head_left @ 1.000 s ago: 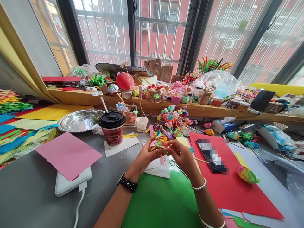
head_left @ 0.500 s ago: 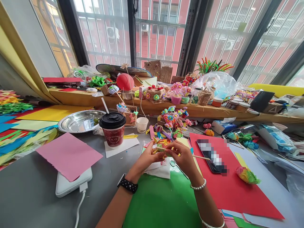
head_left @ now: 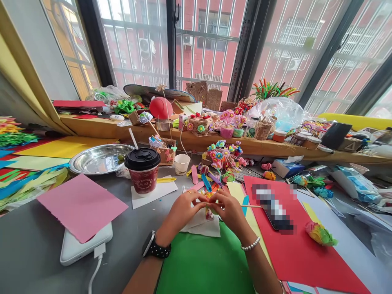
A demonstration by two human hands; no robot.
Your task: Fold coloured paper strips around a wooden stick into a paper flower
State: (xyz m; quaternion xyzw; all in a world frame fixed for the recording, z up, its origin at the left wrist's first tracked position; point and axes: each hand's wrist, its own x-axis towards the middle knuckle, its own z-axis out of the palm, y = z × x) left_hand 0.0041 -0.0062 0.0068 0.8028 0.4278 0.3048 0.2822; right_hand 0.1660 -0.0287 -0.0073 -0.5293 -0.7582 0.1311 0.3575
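My left hand [head_left: 183,210] and my right hand [head_left: 228,210] meet above the grey table, fingers pinched together on a small colourful paper flower [head_left: 209,199] on a thin wooden stick [head_left: 252,206]. The stick pokes out to the right, over the red paper sheet [head_left: 306,249]. A black watch is on my left wrist and a bead bracelet on my right. Below the hands lie a white tissue [head_left: 200,224] and a green sheet [head_left: 203,265]. Loose coloured paper strips [head_left: 200,179] lie just beyond my fingers.
A lidded coffee cup [head_left: 143,169] with a straw stands left of the hands, near a steel plate [head_left: 99,158] and a pink sheet [head_left: 81,206] on a white power bank [head_left: 82,245]. A phone [head_left: 274,208] and a finished paper flower [head_left: 320,234] lie on the red sheet. Paper flower bouquets [head_left: 223,153] crowd the sill.
Both hands have come lower and closer together, and the flower on its stick has dropped with them. The view has tilted slightly.
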